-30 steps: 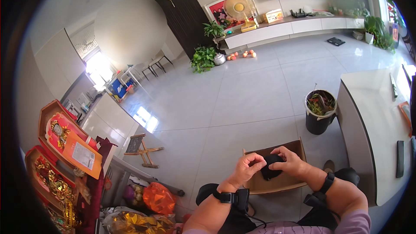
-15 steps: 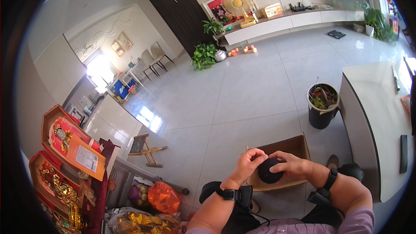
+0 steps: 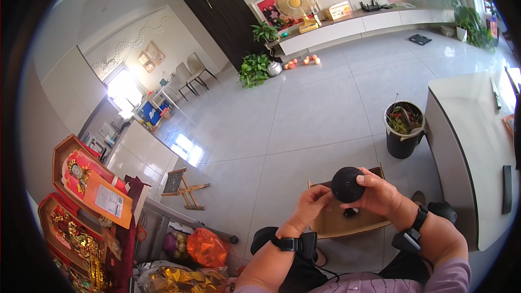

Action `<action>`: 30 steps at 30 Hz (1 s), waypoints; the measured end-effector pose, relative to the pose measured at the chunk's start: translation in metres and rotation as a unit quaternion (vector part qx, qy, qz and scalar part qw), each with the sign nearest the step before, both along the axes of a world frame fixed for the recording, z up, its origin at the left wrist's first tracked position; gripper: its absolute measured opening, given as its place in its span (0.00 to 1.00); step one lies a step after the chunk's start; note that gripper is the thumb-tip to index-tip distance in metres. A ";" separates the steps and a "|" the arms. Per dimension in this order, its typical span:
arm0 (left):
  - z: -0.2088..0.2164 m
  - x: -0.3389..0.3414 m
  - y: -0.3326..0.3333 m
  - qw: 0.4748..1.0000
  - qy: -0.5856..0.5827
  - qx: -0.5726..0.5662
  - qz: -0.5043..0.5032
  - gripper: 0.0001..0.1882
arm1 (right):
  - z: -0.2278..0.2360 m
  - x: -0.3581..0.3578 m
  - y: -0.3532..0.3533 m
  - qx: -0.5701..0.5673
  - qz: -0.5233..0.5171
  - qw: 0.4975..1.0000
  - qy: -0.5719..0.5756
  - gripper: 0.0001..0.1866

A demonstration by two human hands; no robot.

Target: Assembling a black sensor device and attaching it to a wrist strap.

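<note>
Right hand (image 3: 378,192) is gripping a black ball (image 3: 345,184), thumb and fingers wrapping its right side. Ball is sitting just left of the right palm, dark upper face showing. It's round, so no long axis is showing. Right hand is the nearer one, already bearing it. Left hand (image 3: 312,206) is hovering just beside, fingertips drawing together in a pinch; can't tell if anything thin is between them. From the left fingertips, ball is lying to the right and slightly forward; contact there, can't tell.

Under both hands an open cardboard box (image 3: 332,227) is standing, with a small dark piece (image 3: 351,213) lying inside, below the ball; what it is, too small to tell. Forward and right of the right hand a black bin (image 3: 400,147) is holding plant scraps. Farther right of that hand, a pale bench (image 3: 467,130) is running along. Well left of the left hand a folding stool (image 3: 182,187) is standing, with an orange-red bag (image 3: 207,247) lying nearer.
</note>
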State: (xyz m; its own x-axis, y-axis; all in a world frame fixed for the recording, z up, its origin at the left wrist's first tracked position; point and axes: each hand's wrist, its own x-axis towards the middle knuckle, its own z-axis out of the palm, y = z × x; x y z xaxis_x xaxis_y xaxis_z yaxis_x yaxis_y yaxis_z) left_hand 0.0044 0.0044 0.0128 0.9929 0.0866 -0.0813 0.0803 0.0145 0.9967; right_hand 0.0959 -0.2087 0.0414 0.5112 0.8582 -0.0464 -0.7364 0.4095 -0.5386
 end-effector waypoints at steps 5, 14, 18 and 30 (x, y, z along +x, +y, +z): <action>-0.002 -0.006 -0.009 0.997 0.008 0.050 -0.051 0.06 | -0.018 -0.002 -0.002 -0.038 -0.034 0.998 -0.034 0.26; -0.004 0.009 0.003 0.999 0.009 0.041 -0.031 0.07 | -0.014 0.011 0.006 -0.041 -0.076 0.993 -0.086 0.25; 0.000 0.012 0.009 1.000 -0.002 0.004 -0.019 0.08 | -0.013 0.011 0.014 -0.063 -0.068 0.994 -0.065 0.24; 0.016 0.002 0.011 0.993 -0.017 -0.111 0.023 0.07 | -0.017 0.001 0.016 -0.089 -0.045 0.993 -0.060 0.23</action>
State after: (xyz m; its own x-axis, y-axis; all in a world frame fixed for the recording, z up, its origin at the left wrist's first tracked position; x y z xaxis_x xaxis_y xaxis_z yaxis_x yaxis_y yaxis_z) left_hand 0.0060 0.0155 0.0292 0.9908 0.1154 -0.0709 0.0418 0.2377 0.9704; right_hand 0.0971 -0.1922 0.0245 0.5967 0.7922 -0.1277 -0.6272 0.3612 -0.6901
